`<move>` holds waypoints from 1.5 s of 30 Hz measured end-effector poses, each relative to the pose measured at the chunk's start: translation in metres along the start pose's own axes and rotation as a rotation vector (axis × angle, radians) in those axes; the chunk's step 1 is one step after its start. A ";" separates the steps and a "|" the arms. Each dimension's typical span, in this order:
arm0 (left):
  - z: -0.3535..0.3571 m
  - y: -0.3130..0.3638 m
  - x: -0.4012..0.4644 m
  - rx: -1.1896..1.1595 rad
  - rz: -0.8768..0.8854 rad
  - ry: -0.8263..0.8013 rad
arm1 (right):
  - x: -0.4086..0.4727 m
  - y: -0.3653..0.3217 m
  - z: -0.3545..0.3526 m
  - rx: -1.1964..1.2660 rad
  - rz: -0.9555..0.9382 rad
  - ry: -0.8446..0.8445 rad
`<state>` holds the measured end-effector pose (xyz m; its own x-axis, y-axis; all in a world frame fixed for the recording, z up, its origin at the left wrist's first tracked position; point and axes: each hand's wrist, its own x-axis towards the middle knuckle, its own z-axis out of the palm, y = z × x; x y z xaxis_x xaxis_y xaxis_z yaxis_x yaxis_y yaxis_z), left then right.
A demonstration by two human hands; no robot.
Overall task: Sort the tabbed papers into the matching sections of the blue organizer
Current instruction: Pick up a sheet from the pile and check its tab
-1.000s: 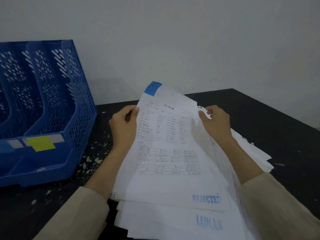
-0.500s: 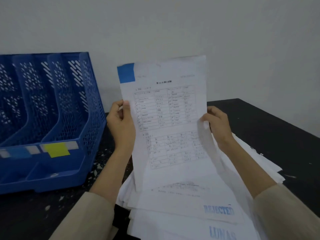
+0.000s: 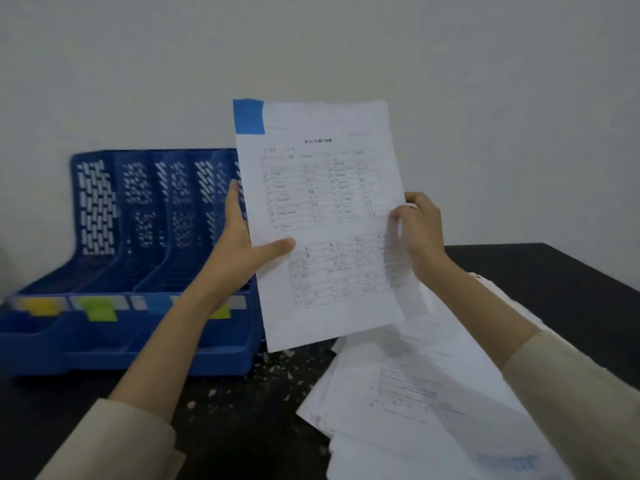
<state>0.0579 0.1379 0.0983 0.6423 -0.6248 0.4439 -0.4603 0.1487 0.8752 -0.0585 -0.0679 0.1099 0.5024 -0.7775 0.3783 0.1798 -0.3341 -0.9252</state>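
Item: one white printed sheet with tables and a blue tab at its top left corner (image 3: 325, 216), held upright in the air in front of me, above the near edge of the loose paper pile and just right of the organizer. My left hand (image 3: 242, 251) grips its left edge, thumb across the printed face, fingers behind. My right hand (image 3: 420, 230) pinches its right edge, fingers curled round the margin. Item: blue perforated plastic desk organizer with upright dividers (image 3: 131, 244), standing on the counter to my left against the wall; its front lip carries coloured labels, orange, green, blue and yellow, blurred in this view, the yellow one partly behind my left forearm. Item: loose pile of white papers (image 3: 408, 403), fanned on the counter under my right forearm, with a faint blue stamp on a lower sheet, illegible. Item: black counter (image 3: 554, 271), speckled with pale flecks near the organizer. Both my sleeves are beige.
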 end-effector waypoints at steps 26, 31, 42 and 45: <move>-0.155 0.019 -0.047 0.483 0.277 0.776 | -0.038 -0.151 0.217 -0.201 -0.504 -0.725; -0.145 -0.002 -0.036 0.667 0.413 0.814 | -0.044 -0.172 0.229 -0.054 -0.441 -0.721; -0.095 -0.050 -0.003 0.641 0.142 0.436 | -0.040 -0.131 0.230 -0.247 -0.491 -0.595; -0.096 -0.062 -0.002 0.693 0.073 0.282 | -0.034 -0.113 0.228 -0.308 -0.452 -0.525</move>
<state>0.1439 0.2038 0.0612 0.6852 -0.3983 0.6098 -0.7282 -0.3924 0.5620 0.0969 0.1175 0.1955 0.7861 -0.1997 0.5849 0.2584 -0.7534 -0.6046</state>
